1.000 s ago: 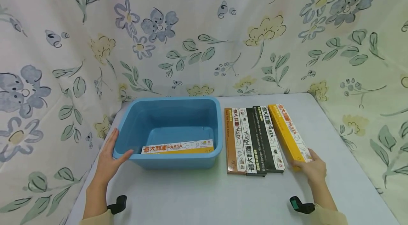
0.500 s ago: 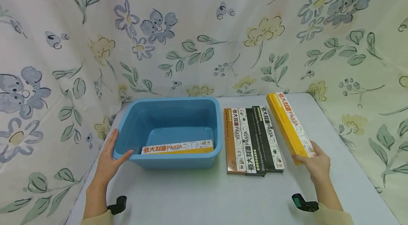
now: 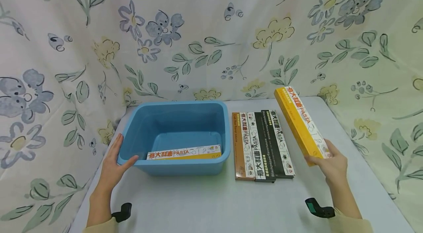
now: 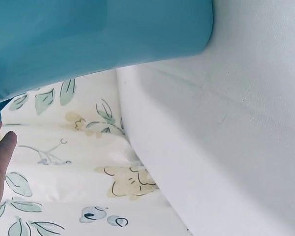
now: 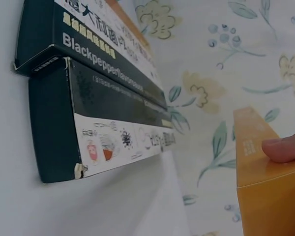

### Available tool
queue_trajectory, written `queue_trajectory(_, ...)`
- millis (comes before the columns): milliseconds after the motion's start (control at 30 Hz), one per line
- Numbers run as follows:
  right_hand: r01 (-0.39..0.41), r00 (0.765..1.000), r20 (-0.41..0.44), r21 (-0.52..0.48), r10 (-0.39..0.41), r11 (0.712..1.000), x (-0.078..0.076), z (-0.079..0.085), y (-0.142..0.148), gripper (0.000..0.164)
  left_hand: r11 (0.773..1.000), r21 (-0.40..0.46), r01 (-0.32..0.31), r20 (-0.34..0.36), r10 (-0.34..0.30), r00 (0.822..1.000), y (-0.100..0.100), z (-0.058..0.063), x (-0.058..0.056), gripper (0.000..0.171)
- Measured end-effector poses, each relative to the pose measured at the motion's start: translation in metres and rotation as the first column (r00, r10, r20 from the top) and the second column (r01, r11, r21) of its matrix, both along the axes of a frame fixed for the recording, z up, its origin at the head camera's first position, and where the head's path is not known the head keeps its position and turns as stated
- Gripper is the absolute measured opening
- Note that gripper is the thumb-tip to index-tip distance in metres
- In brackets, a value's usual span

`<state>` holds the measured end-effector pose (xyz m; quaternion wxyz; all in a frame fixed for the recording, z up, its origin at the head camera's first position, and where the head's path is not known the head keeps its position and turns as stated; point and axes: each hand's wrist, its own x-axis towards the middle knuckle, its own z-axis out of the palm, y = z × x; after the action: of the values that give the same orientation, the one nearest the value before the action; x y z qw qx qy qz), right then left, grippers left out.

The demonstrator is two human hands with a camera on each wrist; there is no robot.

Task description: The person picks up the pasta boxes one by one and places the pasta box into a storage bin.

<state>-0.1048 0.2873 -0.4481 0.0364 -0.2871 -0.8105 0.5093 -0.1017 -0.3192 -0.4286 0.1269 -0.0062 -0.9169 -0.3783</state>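
Observation:
My right hand (image 3: 334, 164) grips the near end of a yellow and white pasta box (image 3: 297, 121), which is raised above the table's right side with its far end tilted up. In the right wrist view the thumb presses on the box's yellow face (image 5: 270, 201). My left hand (image 3: 111, 170) rests at the left front corner of a blue plastic bin (image 3: 181, 167), fingers straight along its outside and thumb at the rim. Inside the bin, against its front wall, lies another yellow and white pasta box (image 3: 185, 152).
Between the bin and my right hand lie a brown pasta box (image 3: 239, 146) and two black ones, side by side, the black pasta box (image 3: 281, 145) on the right slightly turned. A flowered curtain (image 3: 211, 35) hangs behind the white table (image 3: 205, 203).
My right hand has lifted the yellow pasta box off the table, moving it up and slightly away from the black boxes. The left hand and the bin stay put.

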Motion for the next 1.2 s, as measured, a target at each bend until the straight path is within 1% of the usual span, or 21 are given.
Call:
queue_trajectory(400,0.015,1.0,-0.021,0.004,-0.015,1.0,0.001,0.015,-0.006,0.091,1.0,-0.002,0.0,-0.001,0.0,1.0,0.0,0.0,0.0,0.093)
queue_trajectory(633,-0.006,0.999,-0.045,0.007,0.006,1.0,0.002,0.023,-0.007,0.09,1.0,0.001,0.001,-0.003,-0.001,1.0,0.0,-0.001,-0.001,0.092)
queue_trajectory(767,-0.009,0.999,-0.042,0.021,0.01,1.0,0.003,0.026,-0.007,0.089,1.0,0.0,0.001,-0.006,-0.001,1.0,0.0,-0.001,-0.001,0.091)
queue_trajectory(933,-0.017,0.999,-0.051,0.01,0.017,1.0,0.004,0.031,-0.008,0.091,1.0,-0.007,-0.004,-0.004,0.004,1.0,-0.001,-0.002,-0.001,0.091)
queue_trajectory(1200,-0.053,0.992,-0.111,0.018,0.054,0.998,0.006,0.041,-0.01,0.093,1.0,0.001,0.002,0.022,-0.002,1.0,-0.002,0.0,-0.002,0.093)
